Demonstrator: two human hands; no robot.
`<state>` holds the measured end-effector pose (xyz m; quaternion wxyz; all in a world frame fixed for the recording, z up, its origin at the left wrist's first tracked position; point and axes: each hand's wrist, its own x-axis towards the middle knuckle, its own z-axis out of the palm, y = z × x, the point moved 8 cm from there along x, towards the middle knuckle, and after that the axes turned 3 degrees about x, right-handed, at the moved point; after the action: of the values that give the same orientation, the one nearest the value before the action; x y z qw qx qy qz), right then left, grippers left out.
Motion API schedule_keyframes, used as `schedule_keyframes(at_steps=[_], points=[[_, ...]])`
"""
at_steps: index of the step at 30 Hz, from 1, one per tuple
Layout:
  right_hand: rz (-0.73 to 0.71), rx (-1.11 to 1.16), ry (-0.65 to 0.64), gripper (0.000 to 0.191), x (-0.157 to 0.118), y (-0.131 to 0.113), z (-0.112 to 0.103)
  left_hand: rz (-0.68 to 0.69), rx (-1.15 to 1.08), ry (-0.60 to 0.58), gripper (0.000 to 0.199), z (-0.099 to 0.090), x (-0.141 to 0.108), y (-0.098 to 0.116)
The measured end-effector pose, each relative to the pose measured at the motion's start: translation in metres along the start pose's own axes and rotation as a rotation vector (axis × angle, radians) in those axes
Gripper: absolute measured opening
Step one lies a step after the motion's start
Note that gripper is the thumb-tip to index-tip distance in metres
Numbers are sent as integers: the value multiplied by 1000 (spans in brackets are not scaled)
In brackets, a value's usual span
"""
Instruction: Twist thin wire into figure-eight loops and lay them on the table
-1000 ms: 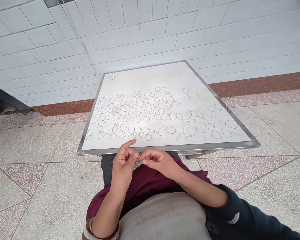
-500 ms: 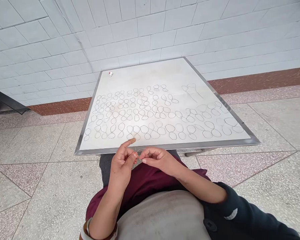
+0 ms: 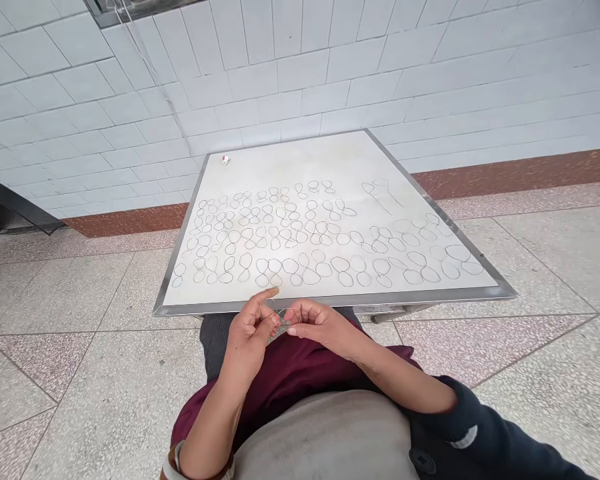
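Left hand (image 3: 250, 337) and right hand (image 3: 317, 327) sit close together above the lap, fingertips almost meeting, index of the left raised. Between them, a short length of fine wire (image 3: 281, 311), barely visible; exact grip hard to read. Likely light and springy: best pinched near its end or at a bend, as it could slip from dry fingertips.

Just ahead, a steel-edged white board (image 3: 330, 301) bears rows of thin dark wire loops (image 3: 290, 267), mostly figure-eights, flat and delicate-looking. Some may be drawn; cannot tell. Far corner: small white-and-red object (image 3: 225, 160).

Maroon cloth (image 3: 300, 353) over the lap, dark sleeve (image 3: 455, 433) on the right arm. Beyond: speckled terrazzo floor (image 3: 90, 300), white tiled wall (image 3: 280, 67).
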<state>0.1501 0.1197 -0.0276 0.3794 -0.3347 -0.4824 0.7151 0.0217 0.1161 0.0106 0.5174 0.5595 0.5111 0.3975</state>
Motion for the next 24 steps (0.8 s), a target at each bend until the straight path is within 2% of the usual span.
schedule_keyframes(at_steps=[5, 9, 12, 16, 18, 24], points=[[-73, -4, 6, 18, -2, -4, 0, 18, 15, -22, 42, -1, -3, 3], [-65, -81, 15, 21, -5, -5, 0, 38, 48, -54, 43, 2, -6, 4], [-75, -221, 72, 22, -7, -12, -2, 37, 48, -55, 44, 0, -6, 6], [-192, -445, 194, 16, -9, -30, -6, 53, 103, -97, 44, 1, -5, 15], [-235, -501, 215, 13, -10, -34, -5, 69, 139, -122, 46, 1, -5, 20], [-269, -456, 222, 15, -12, -32, -3, 104, 218, -161, 52, 0, -2, 23]])
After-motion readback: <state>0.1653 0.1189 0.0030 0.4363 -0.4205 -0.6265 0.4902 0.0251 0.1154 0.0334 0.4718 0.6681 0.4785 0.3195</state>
